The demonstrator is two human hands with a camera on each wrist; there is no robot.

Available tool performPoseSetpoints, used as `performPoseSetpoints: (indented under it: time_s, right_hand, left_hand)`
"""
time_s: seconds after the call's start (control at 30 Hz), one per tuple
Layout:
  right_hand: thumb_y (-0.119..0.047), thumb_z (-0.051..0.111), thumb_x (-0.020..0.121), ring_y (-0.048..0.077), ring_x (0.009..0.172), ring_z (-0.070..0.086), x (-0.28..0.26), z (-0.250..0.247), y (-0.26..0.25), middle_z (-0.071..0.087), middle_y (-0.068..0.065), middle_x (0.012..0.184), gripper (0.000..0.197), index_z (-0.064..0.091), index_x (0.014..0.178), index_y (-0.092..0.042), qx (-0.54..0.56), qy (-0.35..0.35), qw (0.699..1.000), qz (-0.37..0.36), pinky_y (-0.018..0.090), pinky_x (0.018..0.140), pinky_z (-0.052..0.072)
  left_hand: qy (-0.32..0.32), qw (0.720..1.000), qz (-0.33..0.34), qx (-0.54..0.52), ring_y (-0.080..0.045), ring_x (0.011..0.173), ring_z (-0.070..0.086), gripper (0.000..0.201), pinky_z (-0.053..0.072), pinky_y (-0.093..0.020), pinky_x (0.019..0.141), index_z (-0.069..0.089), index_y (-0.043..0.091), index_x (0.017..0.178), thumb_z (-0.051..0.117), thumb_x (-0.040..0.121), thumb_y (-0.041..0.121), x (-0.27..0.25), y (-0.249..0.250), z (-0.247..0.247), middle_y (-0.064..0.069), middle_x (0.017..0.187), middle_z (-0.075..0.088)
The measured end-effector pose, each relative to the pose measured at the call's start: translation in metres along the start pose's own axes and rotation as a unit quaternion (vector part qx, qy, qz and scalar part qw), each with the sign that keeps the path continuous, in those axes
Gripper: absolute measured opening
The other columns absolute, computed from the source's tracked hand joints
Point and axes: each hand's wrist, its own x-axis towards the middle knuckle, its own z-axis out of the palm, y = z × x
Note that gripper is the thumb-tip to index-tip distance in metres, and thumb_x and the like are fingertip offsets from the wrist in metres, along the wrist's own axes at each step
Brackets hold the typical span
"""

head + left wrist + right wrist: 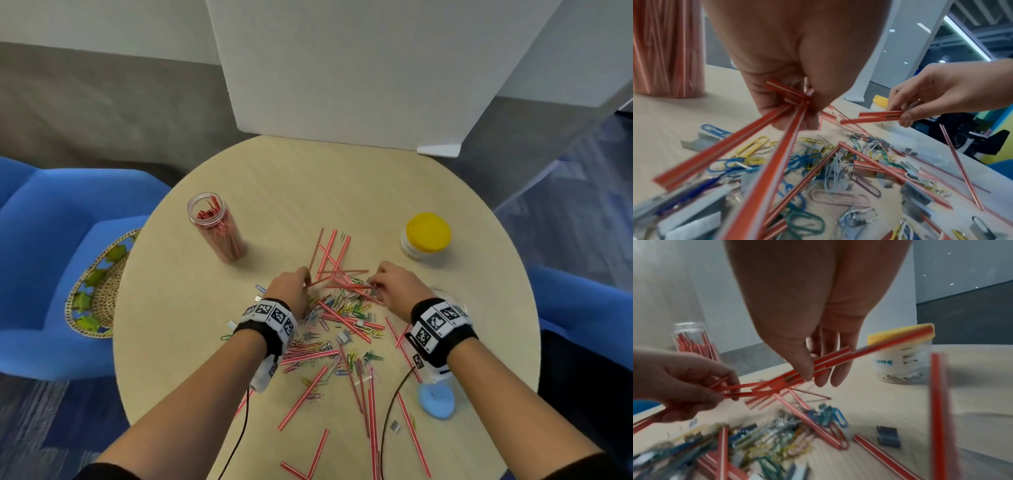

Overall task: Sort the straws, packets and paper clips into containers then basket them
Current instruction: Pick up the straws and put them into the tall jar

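Red striped straws (330,260) lie scattered over the round table (281,192), mixed with a heap of coloured paper clips (347,303) and small grey packets (344,337). My left hand (303,281) grips a bundle of straws (748,142) at the heap's left edge. Across from it, my right hand (375,284) pinches a few straws (830,360) between thumb and fingers. In the left wrist view the right hand (904,113) holds its straws just above the clips (809,159). A clear jar (214,226), open, holds several straws.
A closed jar with a yellow lid (426,236) stands at the right. A blue lid (436,399) lies near my right forearm. A woven basket (99,287) rests on the blue chair (41,219) to the left. A white board (342,68) stands behind the table.
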Motion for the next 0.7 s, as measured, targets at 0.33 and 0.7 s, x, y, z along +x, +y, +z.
performPoseSetpoints:
  time_s: [0.33,0.7]
  right_hand:
    - [-0.024,0.044,0.099,0.025,0.099,0.060,-0.010,-0.021,-0.023,0.065,0.005,0.114,0.028,0.059,0.123,-0.022,-0.048,-0.064,0.993,0.091,0.034,0.080,0.049]
    - [-0.015,0.047,0.099,0.028,0.101,0.065,-0.013,0.013,-0.047,0.067,0.011,0.115,0.026,0.066,0.117,-0.011,-0.090,-0.165,0.970,0.153,0.034,0.086,0.051]
  left_hand:
    - [0.036,0.999,-0.010,-0.036,-0.030,0.075,0.059,0.033,0.044,-0.033,0.064,0.055,0.012,0.099,0.037,0.102,0.039,-0.004,-0.011,-0.006,-0.007,0.080,0.063]
    - [-0.048,0.993,-0.035,-0.099,-0.032,0.070,0.058,0.037,0.043,-0.036,0.064,0.048,0.014,0.125,0.036,0.094,-0.001,-0.034,-0.040,-0.001,-0.011,0.076,0.060]
